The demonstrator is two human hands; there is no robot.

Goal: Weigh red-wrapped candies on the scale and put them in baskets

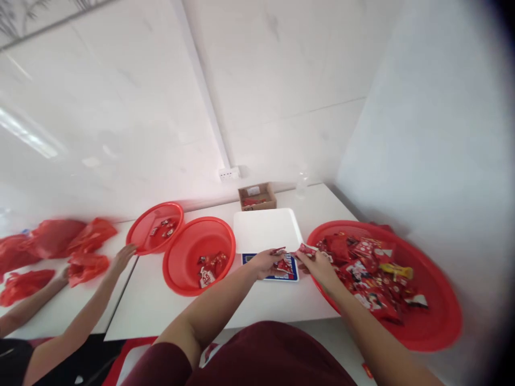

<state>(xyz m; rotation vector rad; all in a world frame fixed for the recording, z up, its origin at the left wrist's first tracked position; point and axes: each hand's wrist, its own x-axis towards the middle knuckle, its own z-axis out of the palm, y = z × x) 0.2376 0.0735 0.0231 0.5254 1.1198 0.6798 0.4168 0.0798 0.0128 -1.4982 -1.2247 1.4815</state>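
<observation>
Small red wrapped packets (285, 265) sit in my left hand (266, 264), its fingers curled round them above the keypad of a white weighing scale (265, 228). Close beside it, my right hand (317, 264) pinches another red packet (308, 249). A wide red basin (438, 316) on the right holds many red wrapped packets (366, 257) and a yellow one (396, 270). To the left stands a red basin (181, 241) with a few packets (211, 268) at its bottom.
Another red basin (140, 228) with a few packets is touched by a co-worker's hand (123, 257). Red plastic bags (60, 238) lie at the far left. A cardboard box (257, 197) and a clear bottle (301, 185) stand near the wall behind the scale.
</observation>
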